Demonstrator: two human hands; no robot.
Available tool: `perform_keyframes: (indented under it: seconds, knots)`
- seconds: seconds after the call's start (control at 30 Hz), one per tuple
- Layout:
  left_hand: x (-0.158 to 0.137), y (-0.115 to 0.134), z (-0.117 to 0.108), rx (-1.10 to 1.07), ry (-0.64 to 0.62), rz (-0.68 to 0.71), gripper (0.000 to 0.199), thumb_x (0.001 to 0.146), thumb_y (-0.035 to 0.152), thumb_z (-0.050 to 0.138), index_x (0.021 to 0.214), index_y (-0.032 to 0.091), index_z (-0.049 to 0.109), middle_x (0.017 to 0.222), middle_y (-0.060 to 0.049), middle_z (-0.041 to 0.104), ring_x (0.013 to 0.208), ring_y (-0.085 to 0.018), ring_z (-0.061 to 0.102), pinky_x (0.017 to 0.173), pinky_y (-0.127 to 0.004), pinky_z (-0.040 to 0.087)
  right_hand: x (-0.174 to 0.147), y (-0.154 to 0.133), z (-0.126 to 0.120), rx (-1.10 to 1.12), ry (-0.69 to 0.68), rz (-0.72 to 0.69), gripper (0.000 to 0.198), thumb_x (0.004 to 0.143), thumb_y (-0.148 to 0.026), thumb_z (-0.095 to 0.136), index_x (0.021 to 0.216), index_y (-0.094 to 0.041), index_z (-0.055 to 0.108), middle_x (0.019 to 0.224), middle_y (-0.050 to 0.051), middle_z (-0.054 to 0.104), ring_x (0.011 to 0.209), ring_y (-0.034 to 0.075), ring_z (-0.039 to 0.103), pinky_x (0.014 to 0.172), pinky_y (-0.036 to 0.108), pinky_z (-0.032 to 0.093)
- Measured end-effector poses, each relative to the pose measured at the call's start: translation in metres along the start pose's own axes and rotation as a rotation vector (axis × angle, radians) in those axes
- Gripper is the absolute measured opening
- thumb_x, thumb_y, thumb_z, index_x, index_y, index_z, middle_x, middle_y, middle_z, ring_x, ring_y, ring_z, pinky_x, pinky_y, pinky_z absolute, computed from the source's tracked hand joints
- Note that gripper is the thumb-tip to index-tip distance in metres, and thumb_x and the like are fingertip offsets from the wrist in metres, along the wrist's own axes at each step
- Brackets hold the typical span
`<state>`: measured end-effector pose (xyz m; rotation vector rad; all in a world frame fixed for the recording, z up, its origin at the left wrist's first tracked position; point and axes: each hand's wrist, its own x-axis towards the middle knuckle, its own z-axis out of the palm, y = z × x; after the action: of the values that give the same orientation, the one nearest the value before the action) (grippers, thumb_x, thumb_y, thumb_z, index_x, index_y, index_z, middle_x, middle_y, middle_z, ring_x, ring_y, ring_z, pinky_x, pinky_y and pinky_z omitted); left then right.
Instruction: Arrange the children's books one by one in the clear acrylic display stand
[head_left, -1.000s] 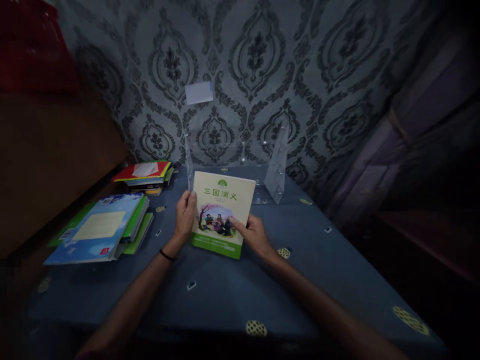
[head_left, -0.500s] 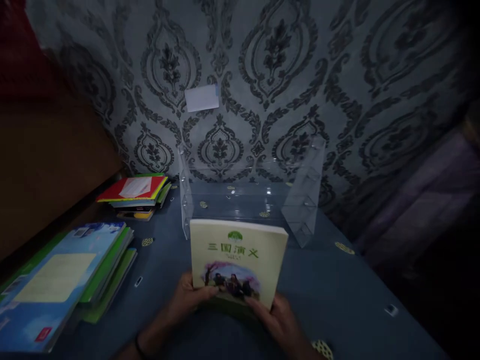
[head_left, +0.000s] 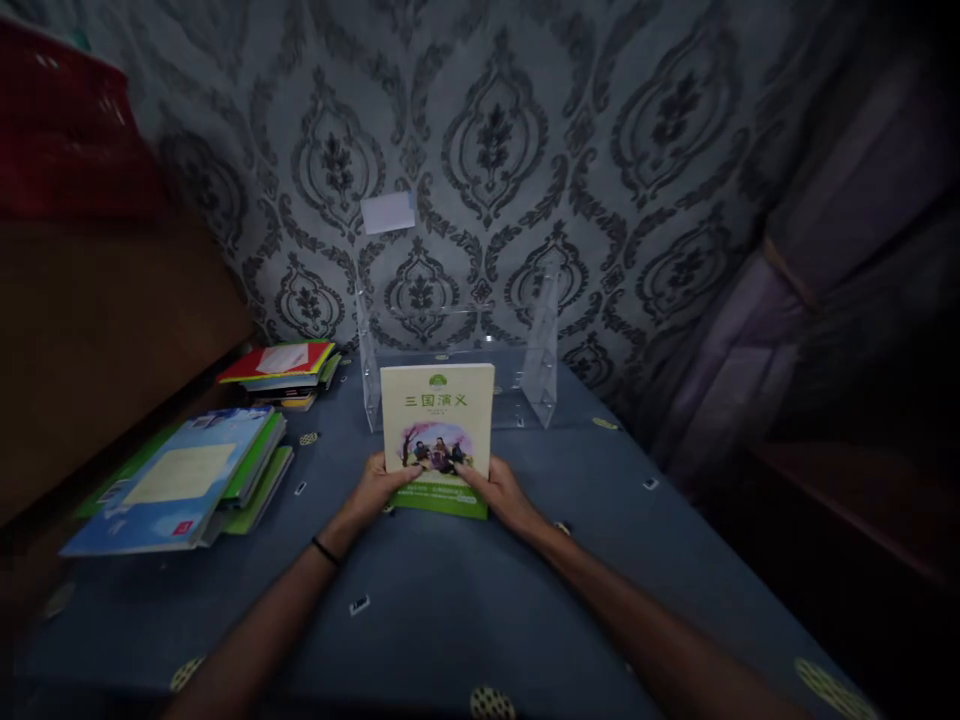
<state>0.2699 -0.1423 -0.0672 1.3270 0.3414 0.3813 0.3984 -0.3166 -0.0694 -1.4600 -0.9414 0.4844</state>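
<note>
A cream and green paperback book (head_left: 439,425) with Chinese characters and a picture of seated figures is held upright, its front cover facing me. My left hand (head_left: 379,485) grips its lower left edge, thumb across the cover. On the lower right edge my right hand (head_left: 502,490) is closed the same way; the other fingers of both hands are mostly hidden behind the book. Just beyond the book stands a clear acrylic rack (head_left: 541,365) with stepped side panels, partly covered by the book.
Left of my arms lies a stack of books topped by a blue one (head_left: 180,480). Behind it is another stack with a red book (head_left: 281,360) on top. A patterned blue cloth (head_left: 435,620) covers the table, whose right edge runs beside a purple curtain (head_left: 757,330).
Both hands have carried the book forward, farther from me and closer to the rack, with arms more stretched. My view has shifted, and more of the table's front shows.
</note>
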Motion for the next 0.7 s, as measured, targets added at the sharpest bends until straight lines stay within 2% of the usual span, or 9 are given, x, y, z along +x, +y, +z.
perform_keyframes:
  seconds: [0.13,0.3,0.47,0.7]
  knots:
    - [0.0,0.002,0.005,-0.002,-0.026,0.037,0.052,0.052,0.043,0.093,0.089,0.011,0.077,0.079,-0.007,0.077,0.068,-0.02,0.07,0.068,-0.028,0.053,0.003,0.0,0.0,0.067,-0.019,-0.011,0.061,0.076,-0.068,0.067,0.103,-0.013,0.071,0.094,0.009,0.074,0.091,0.029,0.067,0.081,0.04,0.056]
    - [0.004,0.004,0.007,-0.008,-0.044,0.053,0.057,0.05,0.044,0.093,0.093,0.01,0.076,0.085,-0.01,0.079,0.073,-0.022,0.072,0.073,-0.032,0.055,0.008,0.006,-0.001,0.078,0.0,-0.071,0.061,0.078,-0.067,0.067,0.106,-0.013,0.071,0.099,0.01,0.075,0.095,0.03,0.068,0.085,0.042,0.055]
    - [0.006,0.0,0.003,-0.026,-0.046,0.023,0.053,0.053,0.042,0.092,0.093,0.01,0.077,0.084,-0.009,0.079,0.072,-0.021,0.072,0.071,-0.029,0.054,0.008,0.011,-0.001,0.109,-0.012,-0.034,0.06,0.079,-0.066,0.068,0.11,-0.015,0.071,0.106,0.011,0.074,0.097,0.031,0.068,0.083,0.042,0.055]
    - [0.008,-0.002,0.005,-0.067,-0.018,0.025,0.051,0.056,0.04,0.092,0.095,0.011,0.077,0.086,-0.009,0.079,0.074,-0.022,0.073,0.073,-0.03,0.055,0.008,0.005,-0.009,0.095,-0.026,-0.04,0.06,0.085,-0.068,0.06,0.115,-0.017,0.07,0.107,0.008,0.074,0.101,0.029,0.067,0.093,0.042,0.052]
